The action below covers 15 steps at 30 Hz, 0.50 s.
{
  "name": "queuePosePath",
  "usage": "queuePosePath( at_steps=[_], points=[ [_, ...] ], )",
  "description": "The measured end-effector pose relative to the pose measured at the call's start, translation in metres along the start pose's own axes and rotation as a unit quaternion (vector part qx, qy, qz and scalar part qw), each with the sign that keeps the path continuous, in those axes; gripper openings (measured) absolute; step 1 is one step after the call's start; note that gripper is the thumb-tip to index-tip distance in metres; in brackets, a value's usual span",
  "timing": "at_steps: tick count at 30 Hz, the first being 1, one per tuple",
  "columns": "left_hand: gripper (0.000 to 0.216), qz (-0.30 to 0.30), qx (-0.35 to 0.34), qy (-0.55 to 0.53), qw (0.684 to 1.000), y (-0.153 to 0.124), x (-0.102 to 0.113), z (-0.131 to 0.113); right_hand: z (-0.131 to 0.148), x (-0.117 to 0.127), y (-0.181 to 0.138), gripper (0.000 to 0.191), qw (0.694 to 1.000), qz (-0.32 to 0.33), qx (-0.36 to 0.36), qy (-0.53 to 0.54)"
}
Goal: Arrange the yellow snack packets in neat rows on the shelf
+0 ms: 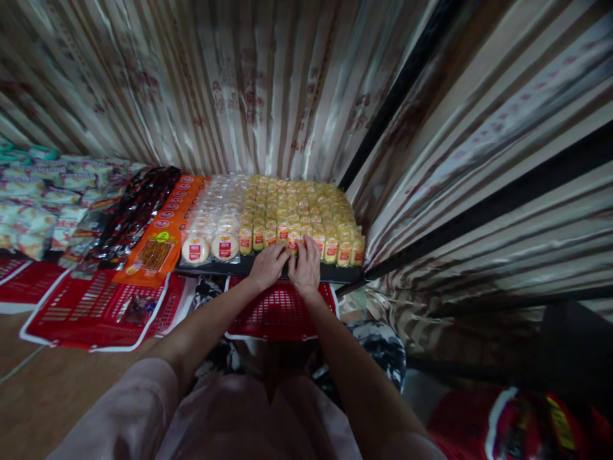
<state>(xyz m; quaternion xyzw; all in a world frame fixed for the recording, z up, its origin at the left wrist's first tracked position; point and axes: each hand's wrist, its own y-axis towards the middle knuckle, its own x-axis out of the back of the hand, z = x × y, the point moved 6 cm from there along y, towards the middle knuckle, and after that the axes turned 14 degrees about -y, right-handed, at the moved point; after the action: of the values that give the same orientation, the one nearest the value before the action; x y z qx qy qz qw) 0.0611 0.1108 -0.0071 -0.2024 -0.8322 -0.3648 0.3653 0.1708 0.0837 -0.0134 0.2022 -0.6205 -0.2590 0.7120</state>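
Both my hands reach to the front edge of a low dark shelf [345,273] packed with small yellow wrapped snack packs [306,204] with red labels. My left hand [268,265] rests with fingers curled on the front row of packs. My right hand [305,262] sits beside it, fingers bent over a pack in the same row. The two hands touch each other. Which single pack either one grips is hidden by the fingers. Round white cakes in clear wrap [211,246] lie just left of the yellow packs.
A red plastic basket [278,313] stands below my hands. Another red basket [96,310] lies to the left on the wooden floor. Orange packets [160,239], dark packets [131,211] and pale bags [33,211] fill the shelf leftward. Striped curtain [479,160] hangs behind and right.
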Motion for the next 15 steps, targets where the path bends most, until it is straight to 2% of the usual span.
queuePosePath(
  at_steps=[4, 7, 10, 15],
  points=[
    [0.042, -0.14, 0.115, -0.005, 0.983, -0.016, 0.024, 0.011, 0.001, 0.001, 0.001, 0.045, 1.0, -0.002, -0.003, -0.001],
    [0.043, -0.2, 0.19, -0.017, 0.961, -0.024, 0.037, 0.017, 0.002, 0.0, 0.001, 0.045, 1.0, 0.001, -0.004, 0.0],
    [0.045, -0.2, 0.215, -0.031, 0.955, -0.023, 0.037, 0.018, 0.002, -0.002, 0.0, 0.045, 1.0, 0.005, 0.001, -0.002],
    [0.042, -0.162, 0.208, -0.037, 0.964, -0.014, 0.02, 0.017, 0.002, -0.002, 0.001, 0.044, 1.0, 0.012, 0.0, -0.002]
  ],
)
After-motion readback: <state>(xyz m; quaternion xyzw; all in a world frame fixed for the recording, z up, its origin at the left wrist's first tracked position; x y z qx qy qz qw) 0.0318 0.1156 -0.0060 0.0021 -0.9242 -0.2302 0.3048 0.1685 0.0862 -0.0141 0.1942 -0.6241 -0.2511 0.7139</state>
